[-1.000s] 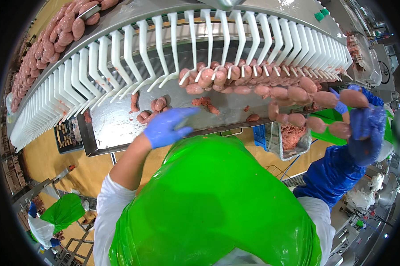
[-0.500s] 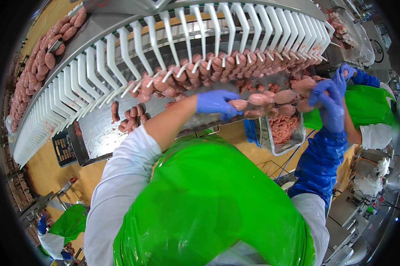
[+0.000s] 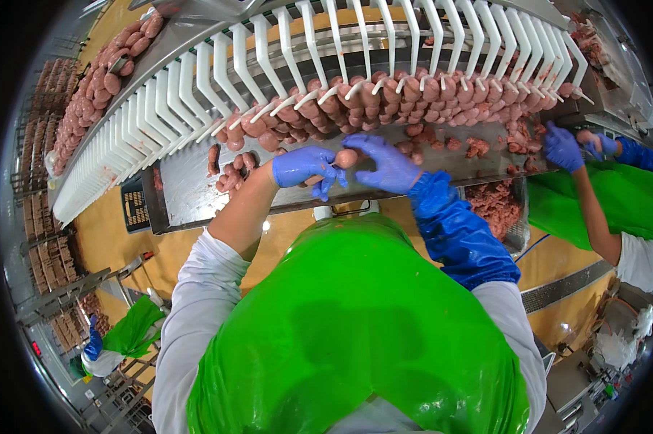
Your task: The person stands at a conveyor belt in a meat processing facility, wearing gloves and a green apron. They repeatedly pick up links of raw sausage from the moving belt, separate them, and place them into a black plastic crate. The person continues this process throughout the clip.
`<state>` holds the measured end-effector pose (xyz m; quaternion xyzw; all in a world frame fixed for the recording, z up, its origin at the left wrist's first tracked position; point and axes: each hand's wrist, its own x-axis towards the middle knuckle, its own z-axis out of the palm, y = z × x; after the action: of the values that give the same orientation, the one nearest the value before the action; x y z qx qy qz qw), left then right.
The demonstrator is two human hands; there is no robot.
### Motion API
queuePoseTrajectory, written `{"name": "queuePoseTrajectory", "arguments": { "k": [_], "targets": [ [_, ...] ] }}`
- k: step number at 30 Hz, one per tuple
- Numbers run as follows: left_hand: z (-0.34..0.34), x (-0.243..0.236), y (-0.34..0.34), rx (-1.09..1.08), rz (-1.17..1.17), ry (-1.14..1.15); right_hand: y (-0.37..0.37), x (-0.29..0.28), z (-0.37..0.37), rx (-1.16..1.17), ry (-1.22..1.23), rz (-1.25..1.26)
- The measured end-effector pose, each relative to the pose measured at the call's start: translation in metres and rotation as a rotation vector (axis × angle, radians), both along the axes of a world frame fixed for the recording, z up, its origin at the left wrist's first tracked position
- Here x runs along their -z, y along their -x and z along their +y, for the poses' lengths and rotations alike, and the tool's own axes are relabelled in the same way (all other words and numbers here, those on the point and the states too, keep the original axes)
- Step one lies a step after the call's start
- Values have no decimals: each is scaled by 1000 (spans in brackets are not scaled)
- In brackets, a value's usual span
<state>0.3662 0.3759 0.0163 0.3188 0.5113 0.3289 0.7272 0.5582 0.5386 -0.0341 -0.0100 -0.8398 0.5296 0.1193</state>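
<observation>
My left hand, in a blue glove, has curled fingers on a pink sausage link above the steel trough. Just right of it, my right hand, also gloved and with a blue sleeve, has its fingers apart around the link's far side. Behind both hands, rows of linked sausages hang on the hooked white prongs of a curved rack. A few loose links lie at the trough's left, and scraps of pink meat lie to the right.
A co-worker in a green apron handles sausage at the right. A bin of meat stands below the trough. Piled sausages lie at upper left, a dark crate stands beneath, and another person works at lower left.
Both hands have moved left to the trough's middle. The long chain my right hand held out at the right is no longer stretched there; my right fingers have opened.
</observation>
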Motion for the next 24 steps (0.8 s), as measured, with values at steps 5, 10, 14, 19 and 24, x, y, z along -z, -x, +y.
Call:
{"name": "queuePoseTrajectory", "arguments": {
  "k": [5, 10, 14, 19, 24],
  "targets": [
    [-4, -9, -4, 146, 500, -28, 38, -26, -14, -275, 87, -396],
    [-9, -27, -28, 338, 1043, -286, 30, -1, -23, -432, 450, -577],
    [-19, -37, -39, 372, 1014, -406, 0, -15, -19, -447, 443, -440],
    [-31, -58, -45, 402, 945, -375, -6, -34, -13, -507, -17, 9],
    [-41, -52, -41, 363, 816, -457, -11, -53, -9, -554, 59, -109]
  ]
}}
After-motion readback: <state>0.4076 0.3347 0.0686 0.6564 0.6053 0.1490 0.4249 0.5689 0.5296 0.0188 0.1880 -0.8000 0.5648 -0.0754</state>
